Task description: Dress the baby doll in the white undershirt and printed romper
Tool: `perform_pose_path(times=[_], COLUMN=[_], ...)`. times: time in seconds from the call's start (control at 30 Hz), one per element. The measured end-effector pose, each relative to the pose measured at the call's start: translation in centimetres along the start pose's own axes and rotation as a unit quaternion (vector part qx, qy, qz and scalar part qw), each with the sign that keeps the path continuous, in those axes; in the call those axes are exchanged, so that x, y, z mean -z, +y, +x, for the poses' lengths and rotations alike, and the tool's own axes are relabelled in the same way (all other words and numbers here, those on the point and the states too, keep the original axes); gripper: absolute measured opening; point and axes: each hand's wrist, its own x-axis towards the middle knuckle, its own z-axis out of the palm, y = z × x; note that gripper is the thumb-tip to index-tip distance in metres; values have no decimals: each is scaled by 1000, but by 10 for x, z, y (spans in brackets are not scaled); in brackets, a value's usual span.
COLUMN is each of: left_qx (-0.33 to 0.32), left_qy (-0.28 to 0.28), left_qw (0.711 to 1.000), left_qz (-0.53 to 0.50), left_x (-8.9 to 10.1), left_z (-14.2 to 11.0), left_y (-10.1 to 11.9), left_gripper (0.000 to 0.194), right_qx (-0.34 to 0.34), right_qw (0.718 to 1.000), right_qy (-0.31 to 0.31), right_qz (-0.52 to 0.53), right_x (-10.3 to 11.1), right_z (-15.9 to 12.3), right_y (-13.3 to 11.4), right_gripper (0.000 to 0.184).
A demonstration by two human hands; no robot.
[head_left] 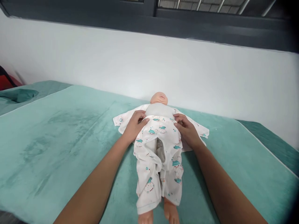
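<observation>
A baby doll (160, 98) lies on its back, head by the wall and bare feet toward me. It wears white printed baby pants (149, 155) with an open crotch, pulled up to the belly. Under its back and arms a white long-sleeved baby top (127, 117) is spread open. My left hand (135, 126) pinches the pants' waistband at the left side, thumb in front. On the opposite side, my right hand (187, 130) grips the same waistband between thumb and fingers. Parts of the fingertips are hidden by cloth.
The doll rests on a teal padded mat (70, 137) with a pale seam near each side. Behind it rises a white wall (116, 59) below a dark window frame (93, 15). A red and black object (6, 81) stands at the far left edge.
</observation>
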Motion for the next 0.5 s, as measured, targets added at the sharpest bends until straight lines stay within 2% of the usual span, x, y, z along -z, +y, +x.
perform_pose_path(times=[0.13, 0.23, 0.3, 0.4, 0.5], left_qx=[10, 26, 27, 31, 63], left_qy=[-4, 26, 50, 83, 106], left_qw=[998, 994, 992, 989, 986], left_qz=[60, 100, 116, 119, 108], left_x=[-1, -2, -3, -8, -14], left_z=[6, 15, 25, 46, 62], left_y=[4, 6, 4, -2, -12], left_gripper=[13, 15, 16, 18, 19], right_qx=[20, 16, 8, -5, -59], right_qw=[995, 993, 995, 991, 991], right_qy=[-86, -100, -68, 11, 72], right_qz=[-53, -63, -75, -134, -97], right_x=[0, -5, -9, -13, -16], right_z=[14, 21, 28, 43, 60], right_y=[-17, -25, -23, -12, 4], right_gripper=[22, 24, 25, 25, 27])
